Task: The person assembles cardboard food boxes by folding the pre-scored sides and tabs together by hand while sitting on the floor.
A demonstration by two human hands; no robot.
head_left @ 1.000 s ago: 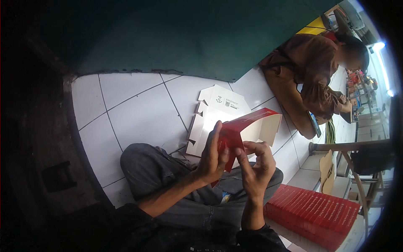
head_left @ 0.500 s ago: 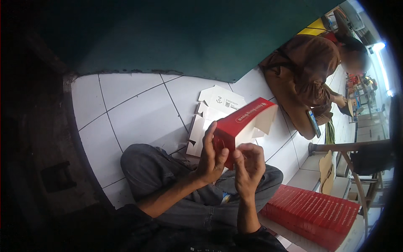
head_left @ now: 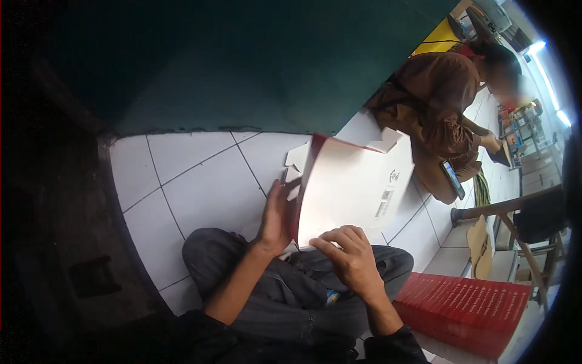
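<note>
A carton (head_left: pixel 351 188), partly folded, with red on one side and a broad white panel with small dark print, is held up over my lap, tilted. My left hand (head_left: pixel 274 223) grips its red left side, with its fingertips hidden behind the board. My right hand (head_left: pixel 353 258) is closed at the carton's near edge, thumb and forefinger on the white board's lower corner. Behind the carton lies another flat white cut-out board (head_left: pixel 295 159) on the floor, mostly covered from view.
A row of stacked red cartons (head_left: pixel 464 309) stands by my right knee. Ahead rises a dark green panel (head_left: pixel 242 73) over the white tiled floor (head_left: pixel 197 176). A co-worker in brown (head_left: pixel 433 97) sits at the far right, a phone (head_left: pixel 452 179) beside them. A brown cardboard piece (head_left: pixel 479 247) leans nearby.
The carton has turned from showing its red face to showing its white panel. My left hand has shifted left, and my right hand has moved down to the near edge.
</note>
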